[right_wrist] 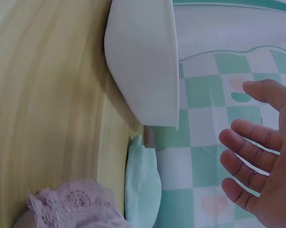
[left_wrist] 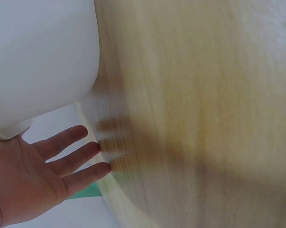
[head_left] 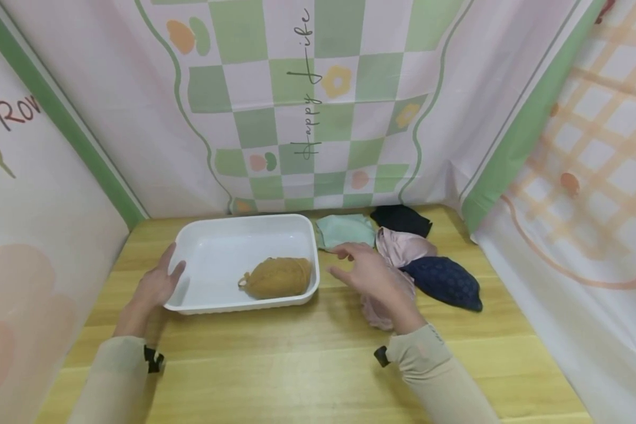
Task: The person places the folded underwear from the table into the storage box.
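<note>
My left hand (head_left: 156,287) is at the left end of a white plastic tray (head_left: 233,307), its thumb at the rim. In the left wrist view the other fingers (left_wrist: 76,159) extend straight outside the tray wall, apart from it. A folded mustard bra (head_left: 278,278) with a small strap loop lies in the tray's front right corner. Just right of the tray, my right hand (head_left: 368,271) hovers with nothing in it, fingers loosely bent and thumb apart. Beneath and beside it are a pink folded bra (head_left: 403,246) and a pink lace piece (head_left: 373,309), partly hidden by the forearm.
A mint green folded piece (head_left: 344,229) lies against the tray's right side, with a black one (head_left: 401,219) behind and a navy dotted one (head_left: 445,282) farther right. The wooden table (head_left: 275,365) meets printed curtains (head_left: 328,118) at the back and sides.
</note>
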A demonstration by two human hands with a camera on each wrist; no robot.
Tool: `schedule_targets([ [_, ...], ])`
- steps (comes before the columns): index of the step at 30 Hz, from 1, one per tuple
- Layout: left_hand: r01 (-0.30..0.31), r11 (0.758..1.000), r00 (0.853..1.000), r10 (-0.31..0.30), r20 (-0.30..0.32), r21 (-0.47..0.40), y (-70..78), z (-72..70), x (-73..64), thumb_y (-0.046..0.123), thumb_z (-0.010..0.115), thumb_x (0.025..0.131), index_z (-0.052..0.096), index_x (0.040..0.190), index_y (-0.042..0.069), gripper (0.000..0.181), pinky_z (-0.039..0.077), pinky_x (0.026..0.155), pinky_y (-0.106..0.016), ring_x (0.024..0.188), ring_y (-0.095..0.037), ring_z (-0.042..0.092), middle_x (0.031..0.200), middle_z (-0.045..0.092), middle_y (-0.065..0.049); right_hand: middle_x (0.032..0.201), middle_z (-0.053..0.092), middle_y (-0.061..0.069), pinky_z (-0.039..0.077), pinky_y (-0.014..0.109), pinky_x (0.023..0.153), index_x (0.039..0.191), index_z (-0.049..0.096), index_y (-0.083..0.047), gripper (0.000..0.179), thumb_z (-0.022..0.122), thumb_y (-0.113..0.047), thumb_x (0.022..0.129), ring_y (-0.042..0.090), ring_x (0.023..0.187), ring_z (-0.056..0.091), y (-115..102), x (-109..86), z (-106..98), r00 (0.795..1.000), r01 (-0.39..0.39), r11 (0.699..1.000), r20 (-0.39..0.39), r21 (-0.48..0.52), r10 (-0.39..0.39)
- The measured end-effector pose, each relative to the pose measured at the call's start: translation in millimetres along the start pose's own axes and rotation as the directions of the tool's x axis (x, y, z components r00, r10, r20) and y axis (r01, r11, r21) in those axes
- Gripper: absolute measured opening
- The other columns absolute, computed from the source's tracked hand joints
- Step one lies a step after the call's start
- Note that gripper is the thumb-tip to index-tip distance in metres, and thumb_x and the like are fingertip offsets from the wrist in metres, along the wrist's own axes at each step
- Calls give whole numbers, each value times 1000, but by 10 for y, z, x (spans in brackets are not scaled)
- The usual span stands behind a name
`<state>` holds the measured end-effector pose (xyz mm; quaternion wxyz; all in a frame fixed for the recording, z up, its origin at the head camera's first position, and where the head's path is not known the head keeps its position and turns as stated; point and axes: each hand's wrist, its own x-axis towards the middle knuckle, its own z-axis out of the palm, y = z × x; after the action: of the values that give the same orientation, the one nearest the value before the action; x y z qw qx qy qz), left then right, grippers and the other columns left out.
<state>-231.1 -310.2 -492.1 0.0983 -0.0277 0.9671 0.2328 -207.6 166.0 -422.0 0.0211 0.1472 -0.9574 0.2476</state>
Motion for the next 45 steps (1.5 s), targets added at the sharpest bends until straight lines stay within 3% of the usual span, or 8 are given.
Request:
schedule_targets([
  [19, 32, 999, 999, -32, 25, -25, 12, -30, 4, 65, 10, 101, -17, 159, 18, 79, 29, 109, -74, 134, -66, 28, 156, 17, -40, 110, 72, 4, 54, 42, 83, 126, 67, -15, 48, 68, -47, 91, 24, 96, 67, 243, -185, -130, 997, -31, 999, -74, -23, 29],
  [24, 13, 1000, 1000, -13, 17, -13, 8, -34, 3, 63, 10, 102, -16, 159, 16, 78, 31, 108, -74, 132, -67, 31, 154, 19, -42, 111, 72, 4, 54, 45, 88, 126, 67, -16, 48, 68, -48, 91, 25, 103, 67, 328, -252, -174, 995, -73, 997, -71, -3, 73],
  [33, 33, 999, 999, -32, 35, -19, -5, -6, 9, 67, 8, 100, -19, 158, 18, 80, 28, 109, -74, 134, -67, 28, 156, 16, -40, 117, 71, 5, 53, 50, 92, 131, 64, -18, 50, 66, -50, 92, 27, 110, 65, 481, -359, -223, 991, -126, 992, -49, 5, 126],
  [45, 40, 999, 999, -39, 37, -30, 24, -25, -1, 65, 9, 101, -18, 158, 18, 79, 28, 110, -74, 135, -66, 27, 156, 16, -40, 114, 71, 7, 53, 51, 87, 130, 64, -15, 51, 65, -50, 93, 27, 106, 65, 642, -464, -206, 988, -141, 989, -74, -43, 137],
])
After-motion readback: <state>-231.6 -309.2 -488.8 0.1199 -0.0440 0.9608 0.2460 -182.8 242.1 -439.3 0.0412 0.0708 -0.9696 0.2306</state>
